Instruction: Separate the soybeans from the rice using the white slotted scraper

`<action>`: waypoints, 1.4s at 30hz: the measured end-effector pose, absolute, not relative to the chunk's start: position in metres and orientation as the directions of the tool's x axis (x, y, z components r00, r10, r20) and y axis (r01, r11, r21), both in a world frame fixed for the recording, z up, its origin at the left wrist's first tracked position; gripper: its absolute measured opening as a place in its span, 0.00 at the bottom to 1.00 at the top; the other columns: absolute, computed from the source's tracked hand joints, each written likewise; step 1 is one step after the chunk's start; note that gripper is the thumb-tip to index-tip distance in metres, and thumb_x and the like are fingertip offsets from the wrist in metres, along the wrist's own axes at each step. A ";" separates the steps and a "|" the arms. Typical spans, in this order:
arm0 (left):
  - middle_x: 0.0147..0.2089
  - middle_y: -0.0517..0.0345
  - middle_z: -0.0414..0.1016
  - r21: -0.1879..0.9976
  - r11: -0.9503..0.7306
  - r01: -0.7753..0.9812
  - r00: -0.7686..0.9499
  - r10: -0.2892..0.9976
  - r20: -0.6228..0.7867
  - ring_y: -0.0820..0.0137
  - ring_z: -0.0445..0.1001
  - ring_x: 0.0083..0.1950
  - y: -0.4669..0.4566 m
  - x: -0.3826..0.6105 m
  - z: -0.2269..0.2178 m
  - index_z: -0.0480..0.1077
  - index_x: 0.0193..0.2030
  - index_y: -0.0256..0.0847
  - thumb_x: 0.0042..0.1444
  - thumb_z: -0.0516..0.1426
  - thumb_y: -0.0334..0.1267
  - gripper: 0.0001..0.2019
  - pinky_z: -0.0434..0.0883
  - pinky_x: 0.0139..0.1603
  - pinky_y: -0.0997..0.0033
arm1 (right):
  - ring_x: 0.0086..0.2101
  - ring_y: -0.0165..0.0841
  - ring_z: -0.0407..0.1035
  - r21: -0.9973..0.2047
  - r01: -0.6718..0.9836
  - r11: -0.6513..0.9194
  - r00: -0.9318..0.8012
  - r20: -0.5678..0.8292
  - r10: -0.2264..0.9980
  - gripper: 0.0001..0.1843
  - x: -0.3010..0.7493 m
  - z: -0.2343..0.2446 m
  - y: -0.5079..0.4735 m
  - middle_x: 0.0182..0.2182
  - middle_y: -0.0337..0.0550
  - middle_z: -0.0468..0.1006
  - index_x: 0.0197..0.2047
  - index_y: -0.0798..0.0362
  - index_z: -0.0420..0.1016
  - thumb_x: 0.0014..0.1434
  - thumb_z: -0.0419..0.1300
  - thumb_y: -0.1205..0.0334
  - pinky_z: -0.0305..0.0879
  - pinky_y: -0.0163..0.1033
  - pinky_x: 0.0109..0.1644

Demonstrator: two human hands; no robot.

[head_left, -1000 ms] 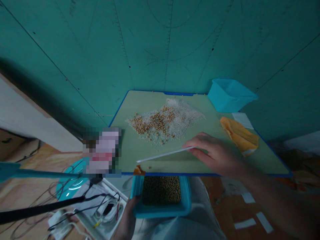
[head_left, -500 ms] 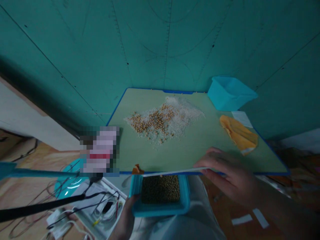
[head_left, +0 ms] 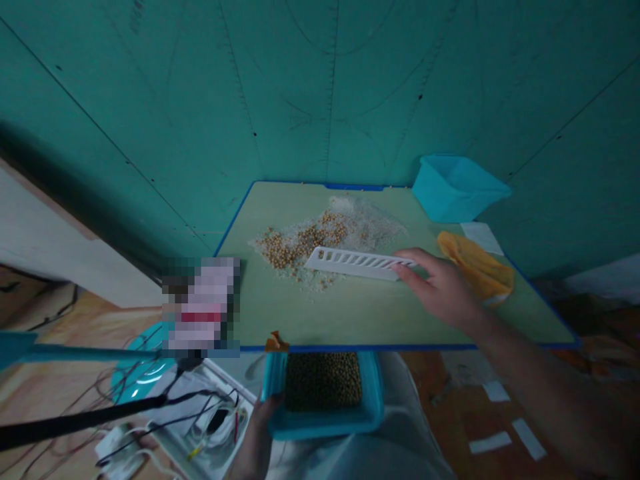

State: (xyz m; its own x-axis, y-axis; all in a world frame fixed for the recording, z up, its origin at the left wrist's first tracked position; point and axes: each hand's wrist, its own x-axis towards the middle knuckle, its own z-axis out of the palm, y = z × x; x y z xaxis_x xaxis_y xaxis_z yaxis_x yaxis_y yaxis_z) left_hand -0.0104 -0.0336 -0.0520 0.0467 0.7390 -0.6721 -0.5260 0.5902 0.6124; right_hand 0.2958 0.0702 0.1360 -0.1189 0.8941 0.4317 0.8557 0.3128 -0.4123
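My right hand (head_left: 443, 283) grips one end of a flat white slotted plastic strip (head_left: 357, 270), thumb and fingers pinched on it. The strip lies slanted above the table, its far end at the near side of a spread of tan soybean-like beans (head_left: 277, 252) and small white grains (head_left: 377, 227). Below the table edge, my left hand (head_left: 257, 427) holds the left side of a turquoise box (head_left: 325, 428). Many beans (head_left: 324, 380) lie in this box, over my lap. The left fingers under the box are hidden.
The light-green tabletop (head_left: 380, 317) has a blue edge. At its back right stands a turquoise bin (head_left: 455, 193); a yellow cloth (head_left: 477, 267) and white paper (head_left: 483, 237) lie nearby. Brown tape (head_left: 276, 341) sits on the front edge. Cables and a pixelated object (head_left: 205, 303) are left.
My right hand has moved the white strip from the table's front edge forward to the pile, turning its slotted face into view. The left hand still holds the box.
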 end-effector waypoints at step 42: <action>0.31 0.58 0.84 0.605 0.623 -0.496 0.012 0.701 -0.713 0.46 0.72 0.53 -0.031 -0.016 -0.053 0.79 0.32 0.43 0.36 0.66 0.43 0.14 0.70 0.51 0.52 | 0.28 0.30 0.70 -0.443 0.705 0.555 -0.424 0.365 0.829 0.08 0.276 0.152 0.012 0.26 0.39 0.75 0.38 0.51 0.68 0.61 0.49 0.69 0.64 0.37 0.36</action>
